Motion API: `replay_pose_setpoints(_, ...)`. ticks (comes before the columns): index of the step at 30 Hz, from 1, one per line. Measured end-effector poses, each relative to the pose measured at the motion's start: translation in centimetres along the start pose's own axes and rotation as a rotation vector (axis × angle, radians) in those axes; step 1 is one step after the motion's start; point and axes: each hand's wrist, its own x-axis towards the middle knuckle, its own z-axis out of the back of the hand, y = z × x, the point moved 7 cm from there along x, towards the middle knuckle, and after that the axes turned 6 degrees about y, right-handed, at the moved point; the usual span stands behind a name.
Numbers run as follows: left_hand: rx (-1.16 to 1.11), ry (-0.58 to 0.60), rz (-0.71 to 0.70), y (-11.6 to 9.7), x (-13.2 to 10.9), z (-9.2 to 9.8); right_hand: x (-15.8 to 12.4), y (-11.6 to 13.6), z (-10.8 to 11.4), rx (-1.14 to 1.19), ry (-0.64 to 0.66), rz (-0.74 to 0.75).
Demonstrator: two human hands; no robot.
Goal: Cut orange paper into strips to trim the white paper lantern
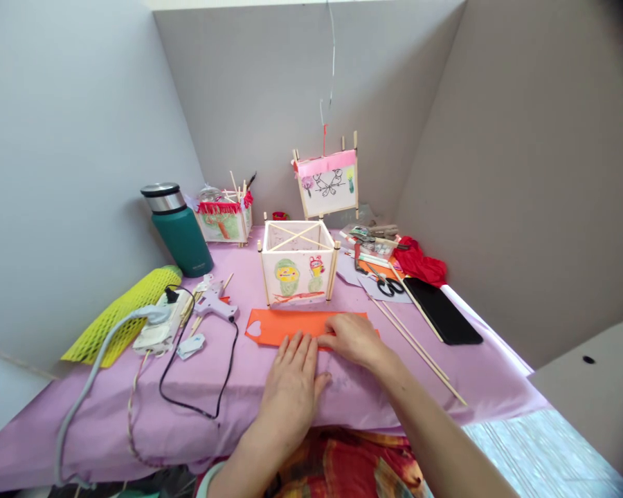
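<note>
Left hand (292,379): fingers laid flat, released, on orange paper (286,322). Right hand (354,339): fingers curled there, grip undetermined. Wooden sticks (233,182) are held in red-fringed box (219,227).

On the lilac cloth tablecloth (244,270): front centre, long orange paper sheet (285,324), left hand (291,380) on its near edge, right hand (354,339) on its right part. Behind the sheet, white paper box framed in wooden sticks (302,282); behind that, suspended white paper lantern (328,197). Left of the sheet, lilac plastic glue gun (212,301); farther left, white rectangular power strip (158,333); behind both, teal cylindrical flask (181,238). Right of the box, black-handled metal scissors (383,286); right of these, flat black phone-shaped slab (444,311).
</note>
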Motion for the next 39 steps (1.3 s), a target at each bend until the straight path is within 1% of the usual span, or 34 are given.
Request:
replay_pose_setpoints(2,0.015,0.048,0.013,0.1,-0.2,-0.5,-0.1,0.0,0.0,0.0,-0.003,0.001)
replay_pose_setpoints(6,0.014,0.138,0.003,0.4,-0.3,-0.6,-0.6,0.1,-0.1,-0.002,-0.055,0.039)
replay_pose_setpoints(8,0.015,0.149,-0.008,0.5,-0.4,-0.5,-0.9,0.2,-0.1,0.001,-0.088,0.057)
replay_pose_setpoints(13,0.03,0.142,-0.03,0.5,-0.5,-0.6,-1.2,0.2,-0.3,0.035,-0.118,0.074)
replay_pose_setpoints(18,0.044,0.181,-0.049,0.6,-0.4,-0.5,-1.7,0.5,-0.1,0.086,-0.168,0.12)
replay_pose_setpoints(20,0.053,0.189,-0.064,0.6,-0.3,-0.5,-2.1,0.7,-0.1,0.069,-0.226,0.108)
replay_pose_setpoints(22,0.069,0.193,-0.073,0.6,-0.4,-0.6,-2.8,1.5,0.0,0.047,-0.341,0.118)
replay_pose_setpoints(24,0.078,0.201,-0.068,0.8,-0.5,-0.9,-3.7,2.8,-0.3,0.059,-0.445,0.205)
replay_pose_setpoints(25,0.078,0.206,-0.063,0.9,-0.5,-1.0,-4.1,3.5,-0.5,0.082,-0.467,0.265)
replay_pose_setpoints(27,0.07,0.21,-0.057,1.0,-0.6,-1.2,-4.7,4.4,-1.2,0.135,-0.437,0.351)
replay_pose_setpoints(30,0.035,0.231,-0.056,1.0,-0.7,-1.3,-5.4,5.0,-2.0,0.171,-0.32,0.392)
replay_pose_setpoints(33,0.002,0.305,-0.057,0.9,-0.6,-1.6,-6.2,5.6,-2.1,0.177,-0.227,0.446)
replay_pose_setpoints(35,-0.006,0.344,-0.059,0.8,-0.6,-1.7,-6.5,5.7,-2.1,0.2,-0.18,0.425)
replay_pose_setpoints(39,-0.015,0.377,-0.059,0.9,-0.4,-1.7,-6.4,5.5,-2.5,0.248,-0.112,0.333)
